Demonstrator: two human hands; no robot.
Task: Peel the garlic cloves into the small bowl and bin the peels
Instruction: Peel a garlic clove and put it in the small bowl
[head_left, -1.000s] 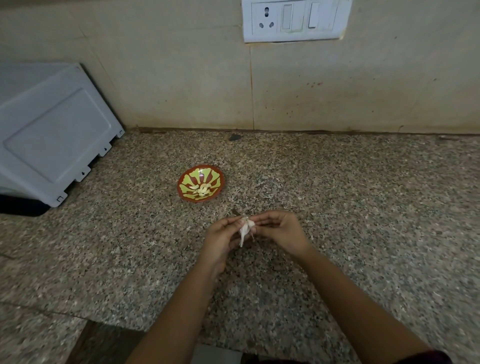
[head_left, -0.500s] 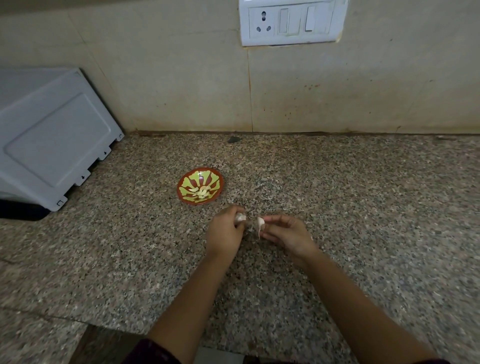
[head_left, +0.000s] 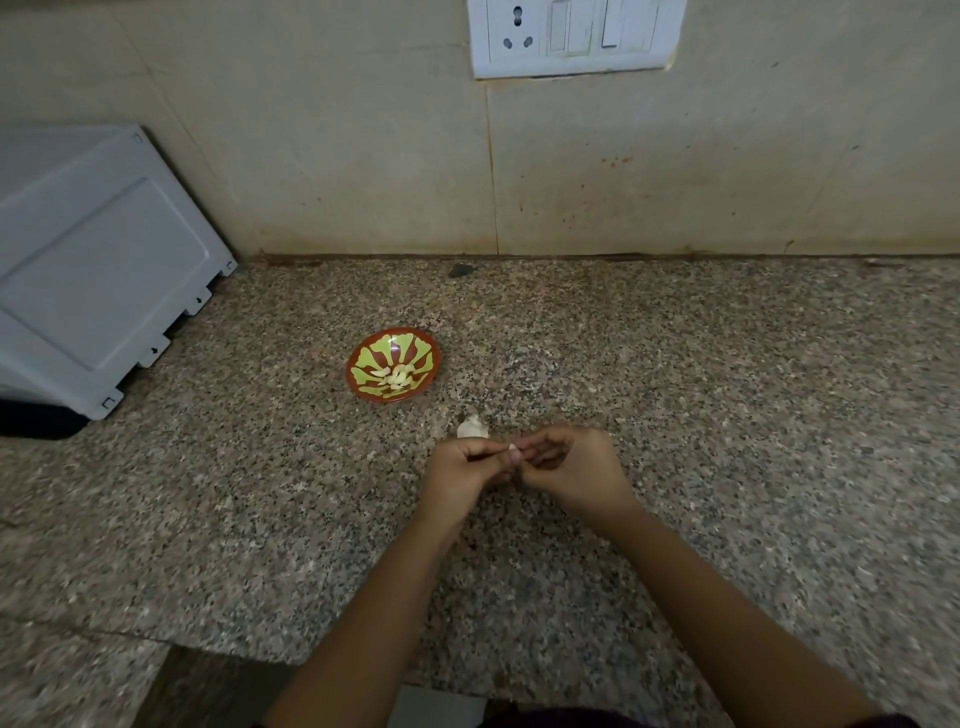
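Note:
A small red bowl (head_left: 393, 364) with a green petal pattern sits on the granite counter (head_left: 727, 415); several peeled garlic cloves (head_left: 396, 375) lie in it. My left hand (head_left: 460, 475) and my right hand (head_left: 574, 467) meet fingertip to fingertip just in front of and right of the bowl. Between the fingertips a small pale garlic clove (head_left: 511, 448) shows, mostly hidden. A white piece of garlic with its skin (head_left: 471, 427) pokes up just behind my left hand; whether it lies on the counter or is held I cannot tell.
A grey appliance (head_left: 98, 270) stands on the counter at the left. A tiled wall with a white socket and switch plate (head_left: 571, 36) rises behind. The counter's front edge runs across the bottom left, with a dark gap (head_left: 208, 691) below it.
A second ago both hands held one garlic piece together. They then pulled apart with a piece in each, and now the fingertips are back together around a small clove.

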